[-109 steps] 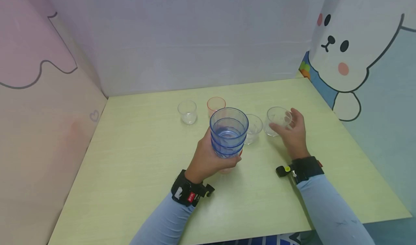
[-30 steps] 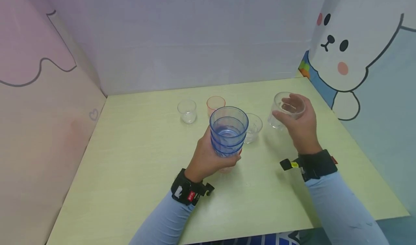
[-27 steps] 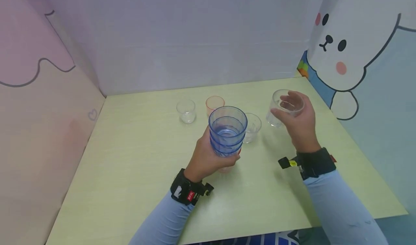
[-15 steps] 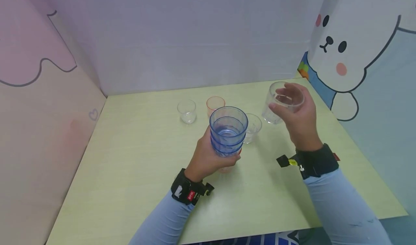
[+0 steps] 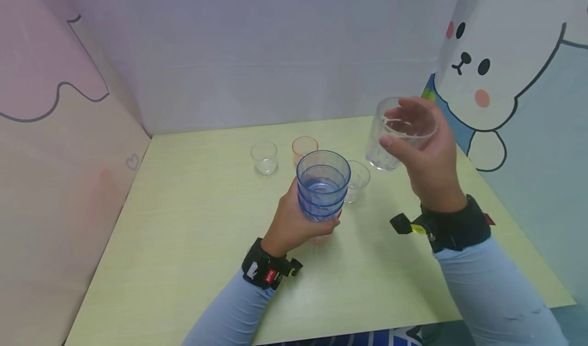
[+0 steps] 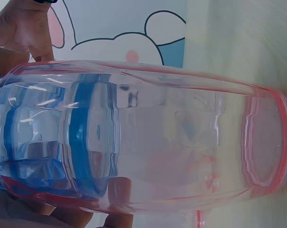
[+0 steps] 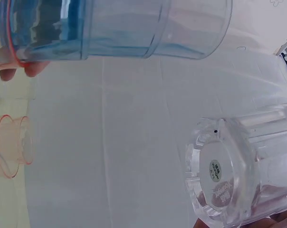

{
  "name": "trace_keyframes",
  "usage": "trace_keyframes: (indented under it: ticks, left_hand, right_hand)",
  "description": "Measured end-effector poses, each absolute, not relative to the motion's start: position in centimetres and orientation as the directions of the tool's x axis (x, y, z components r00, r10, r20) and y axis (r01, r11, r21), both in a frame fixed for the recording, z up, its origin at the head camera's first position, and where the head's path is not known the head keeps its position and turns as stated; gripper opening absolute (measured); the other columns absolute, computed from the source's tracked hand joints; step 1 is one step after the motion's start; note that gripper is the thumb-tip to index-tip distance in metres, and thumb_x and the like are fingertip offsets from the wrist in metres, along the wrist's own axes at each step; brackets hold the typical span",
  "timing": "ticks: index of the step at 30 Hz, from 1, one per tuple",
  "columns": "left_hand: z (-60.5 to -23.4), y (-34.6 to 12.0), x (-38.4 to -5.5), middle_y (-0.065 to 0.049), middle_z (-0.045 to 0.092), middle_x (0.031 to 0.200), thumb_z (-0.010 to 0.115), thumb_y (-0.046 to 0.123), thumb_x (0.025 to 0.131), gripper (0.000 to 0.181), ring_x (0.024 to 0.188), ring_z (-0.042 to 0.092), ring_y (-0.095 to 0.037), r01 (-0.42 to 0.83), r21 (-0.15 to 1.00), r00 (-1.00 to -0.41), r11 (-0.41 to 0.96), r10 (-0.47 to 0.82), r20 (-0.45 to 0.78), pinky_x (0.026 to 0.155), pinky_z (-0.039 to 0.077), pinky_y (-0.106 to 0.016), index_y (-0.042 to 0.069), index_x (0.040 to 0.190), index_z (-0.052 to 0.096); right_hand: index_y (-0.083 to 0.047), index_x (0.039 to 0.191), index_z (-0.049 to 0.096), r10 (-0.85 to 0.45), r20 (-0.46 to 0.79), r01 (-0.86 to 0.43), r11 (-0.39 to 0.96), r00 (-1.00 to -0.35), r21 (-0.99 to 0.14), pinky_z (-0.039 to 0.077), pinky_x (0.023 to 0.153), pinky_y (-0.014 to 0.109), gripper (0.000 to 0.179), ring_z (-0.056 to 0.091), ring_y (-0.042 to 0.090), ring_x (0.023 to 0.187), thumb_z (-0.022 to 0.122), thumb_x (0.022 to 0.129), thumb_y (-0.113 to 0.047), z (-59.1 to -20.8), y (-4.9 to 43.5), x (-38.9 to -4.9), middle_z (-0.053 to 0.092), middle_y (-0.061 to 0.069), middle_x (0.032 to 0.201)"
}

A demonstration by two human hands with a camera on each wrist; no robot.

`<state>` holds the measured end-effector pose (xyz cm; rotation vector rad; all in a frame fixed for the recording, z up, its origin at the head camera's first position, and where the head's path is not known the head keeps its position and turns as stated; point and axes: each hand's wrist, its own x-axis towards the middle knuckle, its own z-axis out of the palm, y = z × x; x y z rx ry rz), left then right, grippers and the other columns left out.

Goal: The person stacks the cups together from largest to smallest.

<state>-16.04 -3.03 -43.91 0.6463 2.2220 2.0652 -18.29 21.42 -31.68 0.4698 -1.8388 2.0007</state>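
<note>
The clear tumbler (image 5: pixel 378 134) has risen, gripped by our right hand (image 5: pixel 429 157), above the table (image 5: pixel 184 233) toward its far-right corner.
It looks light, stiff, slick (perhaps brittle); we'd hold mid-wall. Our left hand (image 5: pixel 294 221) grasps the tumbler stack (image 5: pixel 323 188).

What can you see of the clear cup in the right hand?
The clear cup looks like see-through plastic or glass, with a round rim, faceted lower sides and a many-sided base bearing a small oval label. It is held off the table, rim up and apparently tilted. The right hand grips it around the side. I see no contents.
</note>
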Motion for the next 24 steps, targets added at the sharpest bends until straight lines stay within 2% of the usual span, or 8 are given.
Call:
trace_keyframes:
  ticks: [8, 15, 24]
  left_hand:
    - [-44.0, -2.9, -16.1, 0.013, 0.066, 0.132, 0.096, 0.019, 0.068, 0.094, 0.119, 0.066, -0.010, 0.271, 0.962, -0.913, 0.033, 0.327, 0.246, 0.101, 0.056, -0.040, 0.042, 0.142, 0.044]
    - [-44.0, -2.8, -16.2, 0.013, 0.066, 0.132, 0.096, 0.020, 0.069, 0.093, 0.119, 0.066, -0.011, 0.273, 0.961, -0.910, 0.035, 0.334, 0.246, 0.101, 0.056, -0.040, 0.041, 0.142, 0.044]
    - [-44.0, -2.6, -16.2, 0.012, 0.066, 0.131, 0.095, 0.017, 0.070, 0.091, 0.117, 0.067, -0.012, 0.276, 0.961, -0.903, 0.019, 0.346, 0.253, 0.100, 0.056, -0.040, 0.040, 0.141, 0.044]
  right_hand:
    - [-0.003, 0.134, 0.057, 0.023, 0.526, -0.525, -0.092, -0.850, -0.846, 0.049, 0.103, 0.037, 0.057, 0.059, 0.031, 0.121, 0.075, 0.080, 0.004, -30.1, 20.2, -17.6, 0.066, 0.014, 0.126]
    - [-0.004, 0.134, 0.059, 0.006, 0.551, -0.549, -0.102, -0.835, -0.830, 0.049, 0.103, 0.040, 0.057, 0.060, 0.035, 0.118, 0.074, 0.079, 0.003, -28.9, 18.7, -16.8, 0.065, 0.022, 0.125]
    - [-0.007, 0.135, 0.058, -0.073, 0.536, -0.531, -0.083, -0.841, -0.844, 0.057, 0.092, 0.035, 0.057, 0.060, 0.037, 0.116, 0.078, 0.082, -0.004, -27.9, 16.8, -16.2, 0.064, 0.022, 0.127]
